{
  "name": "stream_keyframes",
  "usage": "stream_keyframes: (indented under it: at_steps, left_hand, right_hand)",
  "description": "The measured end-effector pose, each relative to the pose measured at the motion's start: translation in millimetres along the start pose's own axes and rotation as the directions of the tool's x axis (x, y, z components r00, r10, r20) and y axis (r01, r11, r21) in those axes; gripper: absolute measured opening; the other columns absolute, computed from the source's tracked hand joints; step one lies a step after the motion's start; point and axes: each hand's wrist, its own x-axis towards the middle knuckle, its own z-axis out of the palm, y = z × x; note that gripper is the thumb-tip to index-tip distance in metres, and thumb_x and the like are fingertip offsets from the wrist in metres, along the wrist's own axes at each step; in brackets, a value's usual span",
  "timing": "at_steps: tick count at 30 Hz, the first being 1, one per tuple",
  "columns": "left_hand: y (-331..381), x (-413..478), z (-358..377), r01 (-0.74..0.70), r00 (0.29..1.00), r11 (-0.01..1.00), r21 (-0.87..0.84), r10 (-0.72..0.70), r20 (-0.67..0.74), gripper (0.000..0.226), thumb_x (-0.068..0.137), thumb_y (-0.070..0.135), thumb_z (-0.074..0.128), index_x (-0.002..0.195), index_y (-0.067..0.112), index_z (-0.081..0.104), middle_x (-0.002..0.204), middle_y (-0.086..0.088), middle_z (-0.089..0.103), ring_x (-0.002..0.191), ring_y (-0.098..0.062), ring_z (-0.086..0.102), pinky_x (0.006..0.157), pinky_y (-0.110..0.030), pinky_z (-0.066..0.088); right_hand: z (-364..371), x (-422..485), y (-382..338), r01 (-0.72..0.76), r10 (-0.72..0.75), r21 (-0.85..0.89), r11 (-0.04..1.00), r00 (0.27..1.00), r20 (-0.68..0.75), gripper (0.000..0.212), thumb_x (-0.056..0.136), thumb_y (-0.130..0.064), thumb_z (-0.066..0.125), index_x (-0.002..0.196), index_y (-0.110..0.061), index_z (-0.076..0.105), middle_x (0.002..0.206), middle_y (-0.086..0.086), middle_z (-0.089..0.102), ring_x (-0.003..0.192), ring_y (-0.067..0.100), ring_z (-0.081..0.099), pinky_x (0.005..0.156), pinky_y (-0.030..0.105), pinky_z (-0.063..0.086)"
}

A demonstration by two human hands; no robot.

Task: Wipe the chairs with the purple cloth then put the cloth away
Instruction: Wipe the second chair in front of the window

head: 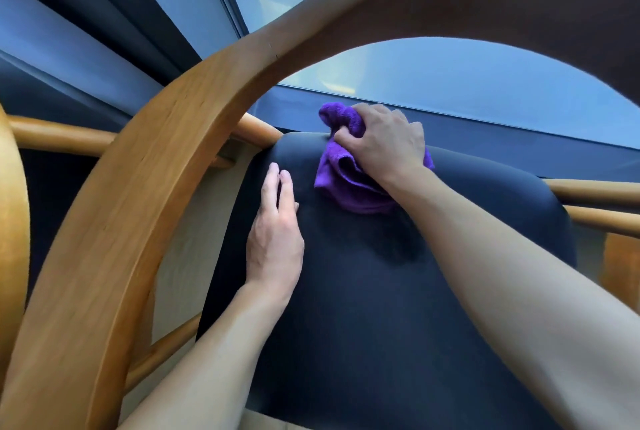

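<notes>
Both bare forearms reached under the curved wooden chair back rail (145, 187), which arched from the lower left to the upper right of the frame. The right hand (384, 142) was clamped on the purple cloth (343, 183), fingers curled into the bunched fabric. It pressed the cloth on the dark seat cushion (381, 308) at the cushion's far edge, just above centre frame. The left hand (275, 239) lay flat on the cushion left of the cloth and apart from it, fingers straight and together, holding nothing. Window glass (485, 83) stood beyond the seat, upper right.
</notes>
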Motion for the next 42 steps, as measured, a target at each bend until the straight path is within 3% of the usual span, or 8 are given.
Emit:
stream_keyframes:
  at_steps: [2,6,10,17,22,27,33,42]
  left_hand:
    - [-0.5,-0.3,4.8,-0.021,1.0,1.0,0.013,0.021,-0.005,0.05,0.097,-0.001,0.054,0.145,-0.003,0.042,0.158,-0.016,0.032,0.128,-0.034,0.054,0.094,-0.042,0.054]
    - [8.2,-8.5,18.6,-0.086,0.996,0.986,0.146,0.087,-0.005,0.054,0.098,0.007,0.041,0.152,0.003,0.033,0.162,-0.017,0.021,0.15,-0.031,0.021,0.119,-0.049,0.027]
    - [12.2,-11.9,25.5,-0.058,0.996,0.973,0.225,0.072,-0.054,0.059,0.096,0.014,0.034,0.154,0.005,0.029,0.163,-0.014,0.02,0.151,-0.028,0.018,0.121,-0.045,0.023]
    - [13.2,-7.0,27.5,-0.039,0.994,0.969,0.242,0.063,-0.092,0.059,0.091,0.013,0.033,0.149,0.002,0.037,0.16,-0.017,0.028,0.15,-0.029,0.023,0.121,-0.044,0.022]
    - [9.4,-5.3,25.9,-0.084,0.992,0.968,0.237,0.104,-0.073,0.039,0.089,0.016,0.036,0.115,0.001,0.06,0.12,-0.021,0.062,0.126,-0.033,0.05,0.12,-0.045,0.026]
    - [8.1,-9.5,25.8,-0.075,0.987,0.975,0.211,0.102,-0.122,0.055,0.095,0.013,0.034,0.148,0.001,0.04,0.159,-0.015,0.031,0.149,-0.027,0.026,0.12,-0.044,0.026]
    - [7.5,-9.2,28.5,-0.077,0.988,0.973,0.217,0.104,-0.116,0.056,0.097,0.014,0.032,0.151,0.001,0.033,0.161,-0.014,0.028,0.149,-0.028,0.026,0.119,-0.045,0.028]
    - [9.1,-6.6,34.2,-0.071,0.991,0.963,0.259,0.098,-0.09,0.062,0.092,0.013,0.03,0.153,0.002,0.03,0.162,-0.015,0.024,0.15,-0.029,0.022,0.121,-0.043,0.022]
  right_hand:
    - [-11.5,-2.6,26.4,-0.075,0.075,0.009,0.997,0.996,-0.047,0.028,0.09,-0.049,0.045,0.103,-0.029,0.059,0.114,0.001,0.063,0.109,0.03,0.055,0.088,0.044,0.034]
    - [-26.3,-8.3,63.3,-0.247,0.256,0.132,0.96,0.965,-0.055,0.028,0.093,-0.048,0.048,0.105,-0.026,0.059,0.116,0.003,0.06,0.111,0.033,0.053,0.092,0.048,0.036]
    - [-5.7,-16.4,23.8,-0.122,0.125,0.069,0.99,0.992,-0.037,0.04,0.091,-0.058,0.048,0.122,-0.035,0.059,0.133,-0.003,0.054,0.119,0.036,0.049,0.101,0.055,0.035]
    - [13.4,5.2,-38.8,0.068,-0.068,-0.014,0.998,0.998,0.01,0.037,0.096,-0.049,0.048,0.113,-0.018,0.059,0.127,0.002,0.056,0.112,0.037,0.053,0.09,0.048,0.039]
    - [27.8,-3.1,-82.1,0.237,-0.234,-0.08,0.968,0.971,0.039,0.031,0.095,-0.044,0.052,0.112,-0.019,0.058,0.122,0.001,0.054,0.106,0.034,0.051,0.079,0.043,0.033]
    - [7.8,-5.0,-35.4,0.116,-0.115,-0.011,0.993,0.992,0.042,0.03,0.089,-0.041,0.062,0.116,-0.027,0.061,0.129,-0.007,0.053,0.11,0.034,0.05,0.085,0.041,0.038]
    - [-19.2,-14.0,31.7,-0.199,0.204,0.07,0.977,0.977,-0.06,0.028,0.091,-0.038,0.058,0.116,-0.026,0.064,0.128,-0.002,0.057,0.113,0.037,0.05,0.093,0.044,0.038]
    - [7.1,-0.1,-38.7,-0.098,0.098,0.002,0.995,0.995,-0.017,0.032,0.092,-0.044,0.061,0.115,-0.022,0.063,0.128,-0.004,0.056,0.117,0.033,0.044,0.091,0.041,0.037]
